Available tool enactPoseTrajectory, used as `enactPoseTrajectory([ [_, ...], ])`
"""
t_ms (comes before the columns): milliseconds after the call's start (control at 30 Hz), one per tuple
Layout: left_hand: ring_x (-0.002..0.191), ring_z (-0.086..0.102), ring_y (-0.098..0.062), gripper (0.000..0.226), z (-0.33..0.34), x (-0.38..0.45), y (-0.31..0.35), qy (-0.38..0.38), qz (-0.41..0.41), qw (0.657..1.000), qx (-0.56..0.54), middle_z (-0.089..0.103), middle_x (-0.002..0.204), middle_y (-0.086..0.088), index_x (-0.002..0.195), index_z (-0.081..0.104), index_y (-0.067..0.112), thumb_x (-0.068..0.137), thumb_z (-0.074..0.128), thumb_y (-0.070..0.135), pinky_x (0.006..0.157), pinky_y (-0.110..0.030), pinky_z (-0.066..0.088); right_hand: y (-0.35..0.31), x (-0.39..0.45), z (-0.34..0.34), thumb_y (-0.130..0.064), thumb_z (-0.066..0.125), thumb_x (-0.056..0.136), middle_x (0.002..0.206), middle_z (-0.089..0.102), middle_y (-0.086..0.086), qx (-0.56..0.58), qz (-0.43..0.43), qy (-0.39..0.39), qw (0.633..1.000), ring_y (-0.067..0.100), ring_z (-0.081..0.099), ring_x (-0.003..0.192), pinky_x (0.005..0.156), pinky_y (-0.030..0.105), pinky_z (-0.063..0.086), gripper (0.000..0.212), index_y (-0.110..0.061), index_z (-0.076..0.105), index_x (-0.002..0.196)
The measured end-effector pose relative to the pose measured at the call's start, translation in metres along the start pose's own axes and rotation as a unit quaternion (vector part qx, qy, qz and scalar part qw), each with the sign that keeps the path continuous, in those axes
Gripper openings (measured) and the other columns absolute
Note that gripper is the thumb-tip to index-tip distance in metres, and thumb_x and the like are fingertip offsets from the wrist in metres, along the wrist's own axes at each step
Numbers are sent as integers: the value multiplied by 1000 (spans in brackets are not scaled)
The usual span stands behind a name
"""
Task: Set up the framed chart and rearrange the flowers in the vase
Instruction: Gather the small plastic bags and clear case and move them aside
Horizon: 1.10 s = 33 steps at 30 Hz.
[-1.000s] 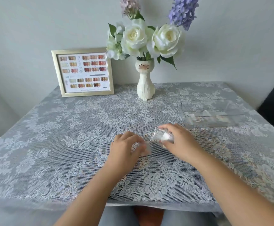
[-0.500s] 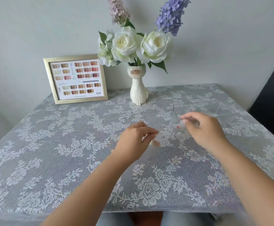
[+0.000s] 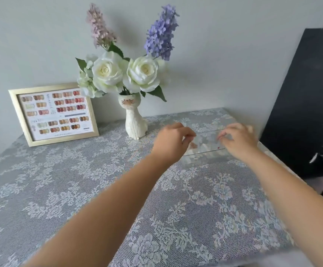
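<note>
The gold-framed colour chart [image 3: 54, 114] stands upright at the back left, leaning towards the wall. Right of it is a white cat-shaped vase [image 3: 135, 122] with white roses [image 3: 106, 72], a pink spike [image 3: 99, 26] and a purple spike [image 3: 161, 33]. Both hands are away from these, over a clear tray [image 3: 205, 157] at the back right. My left hand [image 3: 173, 140] pinches a small clear packet [image 3: 193, 145]. My right hand [image 3: 237, 140] pinches another clear packet with a red dot [image 3: 218, 147]. Both packets hang just above the tray and are blurred.
A grey lace cloth [image 3: 60, 180] covers the table. A black panel [image 3: 307, 103] leans beyond the table's right edge. The wall is close behind the vase and frame. The clear tray holds several small pale items.
Both hands have lifted from the middle of the table and moved back and right, carrying the small packets over the clear tray. The view has turned right.
</note>
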<state>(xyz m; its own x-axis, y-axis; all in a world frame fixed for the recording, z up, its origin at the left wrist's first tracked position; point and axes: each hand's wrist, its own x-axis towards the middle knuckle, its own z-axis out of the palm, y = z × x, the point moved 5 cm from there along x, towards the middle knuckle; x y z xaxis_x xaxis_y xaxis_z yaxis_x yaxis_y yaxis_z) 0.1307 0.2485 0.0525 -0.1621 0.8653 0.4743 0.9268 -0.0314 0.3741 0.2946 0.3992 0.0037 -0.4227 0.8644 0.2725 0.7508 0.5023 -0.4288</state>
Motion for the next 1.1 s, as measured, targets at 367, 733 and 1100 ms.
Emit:
enactPoseTrajectory([
  [367, 102, 64, -16, 24, 42, 13, -10, -96, -43, 991, 80, 72, 109, 9, 112, 73, 30, 98, 53, 31, 96, -43, 50, 21, 0, 17, -41, 61, 87, 134, 49, -11, 14, 15, -15, 1000, 26, 27, 129, 103, 45, 20, 19, -52, 58, 73],
  [733, 106, 65, -14, 29, 56, 14, -13, -137, -65, 984, 95, 72, 116, 11, 118, 69, 34, 99, 48, 28, 110, -48, 39, 27, -5, 20, -40, 49, 94, 152, 34, -11, -1, 5, -17, 1000, 29, 18, 137, 106, 48, 16, 25, -53, 64, 109],
  [1100, 139, 37, -24, 68, 66, -41, -41, 4, -276, 933, -232, 27, 157, -1, 152, 20, 33, 94, 52, 50, 112, -53, 37, 48, -18, 25, -33, 46, 99, 156, 30, -4, 274, 80, -39, 958, 2, 55, 93, 83, 33, 51, 58, -34, 22, 151],
])
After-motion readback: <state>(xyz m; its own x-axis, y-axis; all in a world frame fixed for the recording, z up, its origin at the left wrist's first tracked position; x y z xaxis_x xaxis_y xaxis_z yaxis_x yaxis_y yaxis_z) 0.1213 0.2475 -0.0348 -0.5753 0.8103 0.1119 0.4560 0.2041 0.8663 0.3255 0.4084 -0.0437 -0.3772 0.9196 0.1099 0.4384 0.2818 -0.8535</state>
